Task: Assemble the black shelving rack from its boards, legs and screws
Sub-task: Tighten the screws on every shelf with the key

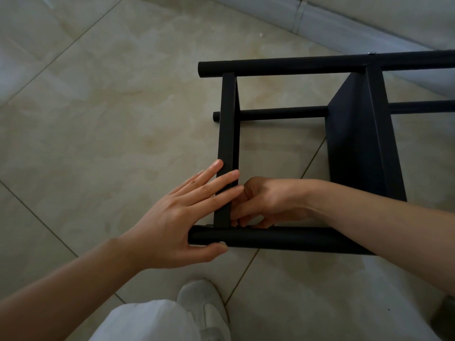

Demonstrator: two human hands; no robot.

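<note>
The black rack lies on its side on the tiled floor. Its near round leg (283, 238) runs left to right, and a far leg (320, 65) and a lower leg (283, 113) lie parallel behind it. An end board (227, 134) stands on edge across them, and a second board (357, 139) sits to the right. My left hand (182, 217) lies flat with straight fingers against the end board, thumb under the near leg's tip. My right hand (266, 203) has curled fingers pinching at the joint of board and near leg; what they hold is hidden.
A pale wall skirting (320, 23) runs along the back right. My white shoe (204, 306) and trouser leg sit just below the rack. Beige floor tiles spread to the left.
</note>
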